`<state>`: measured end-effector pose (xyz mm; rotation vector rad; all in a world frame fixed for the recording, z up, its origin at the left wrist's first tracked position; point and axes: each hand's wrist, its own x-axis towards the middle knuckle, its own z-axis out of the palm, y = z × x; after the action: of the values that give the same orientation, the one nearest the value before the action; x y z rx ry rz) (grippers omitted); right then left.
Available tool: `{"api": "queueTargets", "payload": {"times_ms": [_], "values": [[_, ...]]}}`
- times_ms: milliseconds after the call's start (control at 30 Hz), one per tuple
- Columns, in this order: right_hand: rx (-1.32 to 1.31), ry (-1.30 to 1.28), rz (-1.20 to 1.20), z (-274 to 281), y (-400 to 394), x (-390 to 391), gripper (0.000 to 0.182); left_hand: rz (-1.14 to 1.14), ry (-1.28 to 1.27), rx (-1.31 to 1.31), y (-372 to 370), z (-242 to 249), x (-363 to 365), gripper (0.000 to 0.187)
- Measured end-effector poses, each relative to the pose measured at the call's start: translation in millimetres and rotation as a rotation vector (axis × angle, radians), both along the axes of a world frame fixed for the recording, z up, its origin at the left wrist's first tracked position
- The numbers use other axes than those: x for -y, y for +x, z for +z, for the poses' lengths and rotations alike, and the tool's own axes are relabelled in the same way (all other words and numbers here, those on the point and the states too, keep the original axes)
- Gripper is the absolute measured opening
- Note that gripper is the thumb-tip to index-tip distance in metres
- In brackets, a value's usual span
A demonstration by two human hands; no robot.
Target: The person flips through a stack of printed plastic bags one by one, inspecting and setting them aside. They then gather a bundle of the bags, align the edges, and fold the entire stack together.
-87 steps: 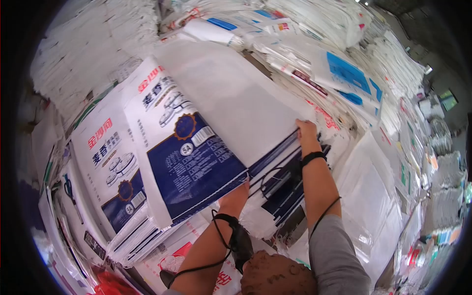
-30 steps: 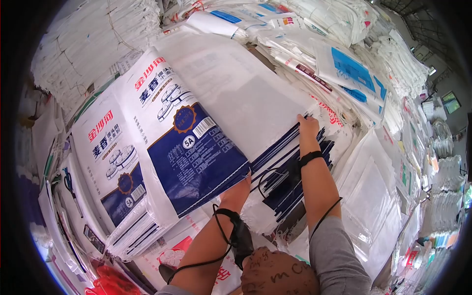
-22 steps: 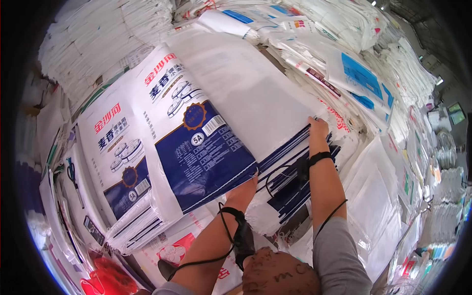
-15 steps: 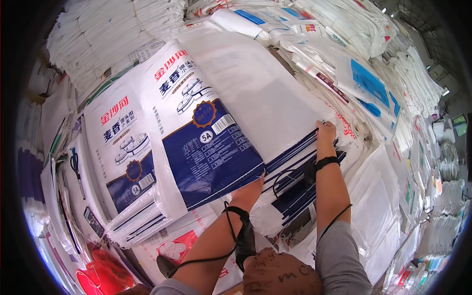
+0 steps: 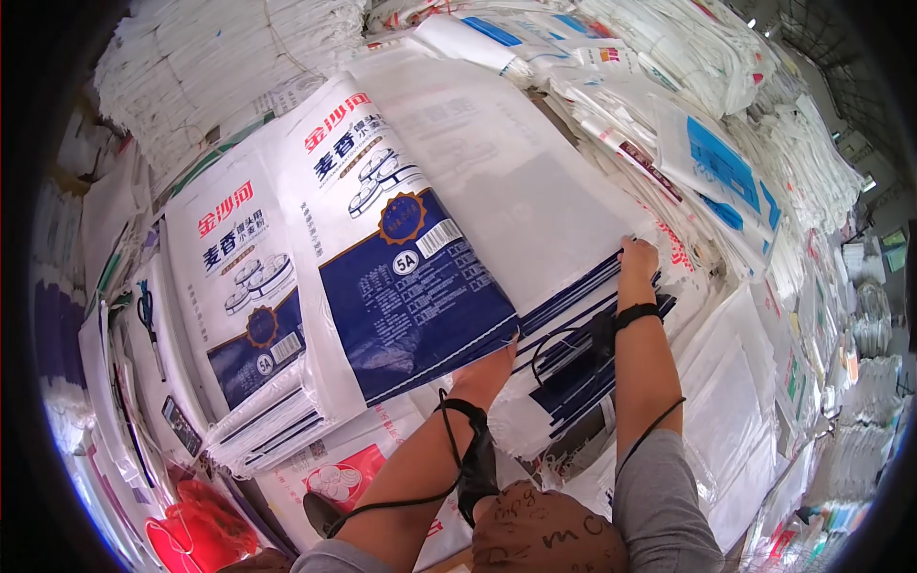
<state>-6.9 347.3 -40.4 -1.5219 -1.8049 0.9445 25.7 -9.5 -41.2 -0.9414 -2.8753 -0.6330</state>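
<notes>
A printed woven flour sack (image 5: 382,277), white above and dark blue below, lies folded over toward the left on a stack of flat sacks. My left hand (image 5: 485,374) is at its lower right corner, and its fingers are mostly hidden beneath the blue edge. Farther right, my right hand (image 5: 638,260) pinches the near right corner of the plain white sacks (image 5: 544,210), whose blue edges show in layers. Another printed flour sack (image 5: 248,296) of the same design lies face up on the left. Black straps with cords circle both wrists.
Bundled white sacks (image 5: 220,67) rise behind, and more sacks with blue print (image 5: 721,167) are heaped at right. A red bag (image 5: 201,530) sits at lower left, near a phone-like device (image 5: 181,425) and dark-handled scissors (image 5: 145,310). A sack with red print (image 5: 349,477) lies below.
</notes>
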Motion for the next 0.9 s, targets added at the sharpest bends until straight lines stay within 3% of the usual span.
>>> {"api": "queueTargets", "payload": {"times_ms": [33,167,233,367,467,533,600,667,733,767,800,867,900], "values": [[-0.031,-0.094,-0.003,22,0,18,0.052,0.006,0.024,0.046,0,-2,0,0.041],[-0.060,-0.131,-0.030,10,0,9,0.051,-0.003,-0.033,-0.027,1,-7,-1,0.042],[0.008,0.138,-0.034,-20,-3,-17,0.046,0.005,-0.015,0.003,0,-8,-1,0.043],[0.099,0.162,0.025,-12,-4,-11,0.038,0.012,-0.009,0.101,1,-11,-2,0.044],[0.058,0.229,0.100,12,-5,10,0.036,-0.028,-0.067,-0.016,1,-19,-3,0.044],[0.274,0.254,0.201,15,-11,4,0.034,0.007,-0.020,0.020,1,-15,-3,0.043],[0.038,0.370,0.245,46,-25,42,0.029,0.008,-0.047,0.016,0,-12,-4,0.043],[-0.273,0.280,0.428,83,-49,95,0.024,0.003,-0.076,0.011,0,-15,1,0.043],[-0.485,0.217,0.695,103,-74,165,0.020,-0.196,-0.041,0.030,3,-24,11,0.036],[-0.526,0.223,0.830,124,-76,211,0.020,0.033,0.028,0.513,-5,6,-2,0.041],[-0.420,0.174,0.956,149,-69,255,0.018,0.026,0.025,0.511,1,-3,3,0.041],[-0.515,0.303,1.268,156,-60,316,0.014,-0.085,0.208,0.794,15,-37,17,0.044],[-0.433,0.310,1.388,152,-50,340,0.010,-0.121,0.216,0.801,16,-49,20,0.044]]}}
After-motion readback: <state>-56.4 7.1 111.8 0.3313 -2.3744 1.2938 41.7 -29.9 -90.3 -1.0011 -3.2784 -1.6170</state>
